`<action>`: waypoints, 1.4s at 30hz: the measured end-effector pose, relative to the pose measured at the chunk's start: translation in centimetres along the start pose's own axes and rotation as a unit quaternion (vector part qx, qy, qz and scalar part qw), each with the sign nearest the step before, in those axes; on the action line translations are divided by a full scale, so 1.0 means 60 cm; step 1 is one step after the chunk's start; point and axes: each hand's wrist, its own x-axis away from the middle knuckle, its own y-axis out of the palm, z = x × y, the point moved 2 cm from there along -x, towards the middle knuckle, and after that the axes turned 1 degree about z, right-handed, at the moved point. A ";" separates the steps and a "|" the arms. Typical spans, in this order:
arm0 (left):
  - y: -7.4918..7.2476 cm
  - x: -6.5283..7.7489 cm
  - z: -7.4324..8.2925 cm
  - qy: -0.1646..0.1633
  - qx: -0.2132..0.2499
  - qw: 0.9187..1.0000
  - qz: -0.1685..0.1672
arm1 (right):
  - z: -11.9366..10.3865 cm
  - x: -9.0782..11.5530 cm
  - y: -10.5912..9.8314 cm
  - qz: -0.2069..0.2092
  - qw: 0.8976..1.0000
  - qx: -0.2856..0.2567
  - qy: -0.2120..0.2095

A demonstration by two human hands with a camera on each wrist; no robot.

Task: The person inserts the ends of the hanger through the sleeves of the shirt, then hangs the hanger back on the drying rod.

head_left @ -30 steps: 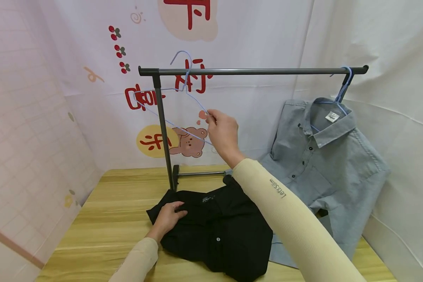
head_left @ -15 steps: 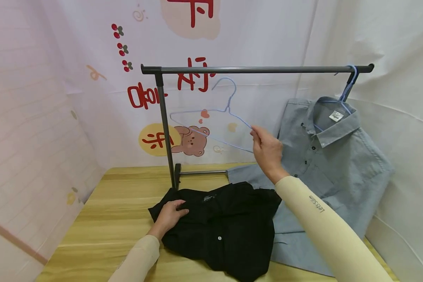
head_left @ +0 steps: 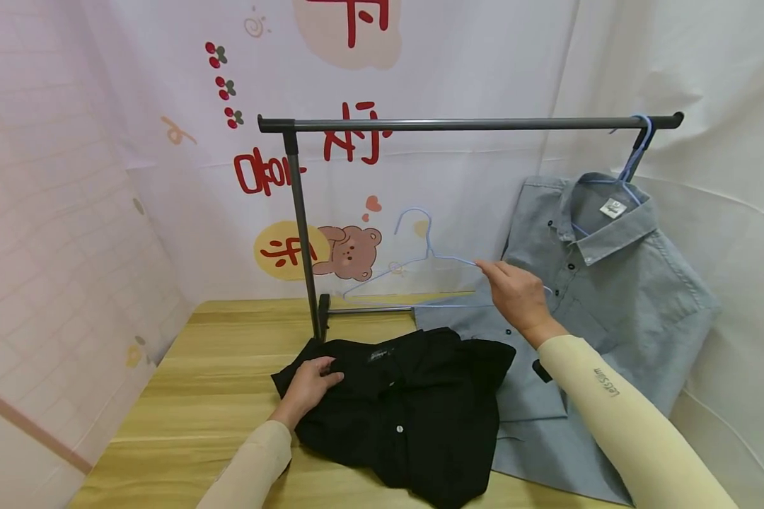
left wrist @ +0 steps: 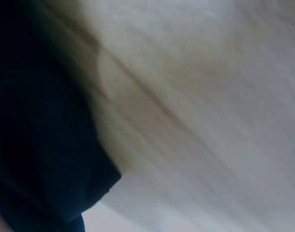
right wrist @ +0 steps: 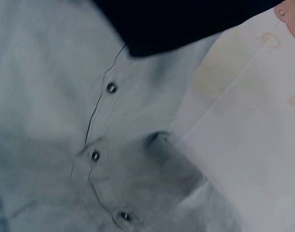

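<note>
A light blue wire hanger (head_left: 429, 240) is pinched by its right shoulder in my right hand (head_left: 518, 300), hook upward, below the rack's bar and behind the black shirt. The black shirt (head_left: 448, 431) lies on the table, collar toward the rack, a white button on its front. My left hand (head_left: 307, 389) holds the shirt at the left of its collar, thumb on top of the cloth. In the left wrist view, black cloth (left wrist: 46, 130) fills the left side. Grey cloth with dark buttons (right wrist: 111, 87) shows in the right wrist view.
A black metal rack (head_left: 458, 124) stands across the table (head_left: 184, 396). At its right end a grey-blue button shirt (head_left: 624, 283) hangs from another blue hanger (head_left: 633, 159), its lower part spread on the table under the black shirt's right side. A printed curtain (head_left: 471, 63) stands behind.
My right hand has brought the hanger down and to the right, from the bar's height to below it, and the hanger has levelled out. The left hand stays on the black shirt.
</note>
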 end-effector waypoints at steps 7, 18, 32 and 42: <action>-0.004 -0.003 -0.003 -0.030 0.082 0.996 0.006 | 0.014 0.008 -0.011 -0.028 0.999 0.004 -0.033; -0.006 -0.009 -0.010 -0.012 0.163 0.986 0.025 | 0.022 0.041 -0.007 -0.102 0.992 0.025 -0.074; -0.005 -0.014 0.023 -0.002 0.205 0.979 0.004 | -0.018 0.054 0.036 -0.152 0.987 -0.030 -0.044; 0.000 -0.016 0.074 0.017 0.213 0.977 0.009 | -0.124 0.040 0.073 -0.180 0.977 -0.105 0.050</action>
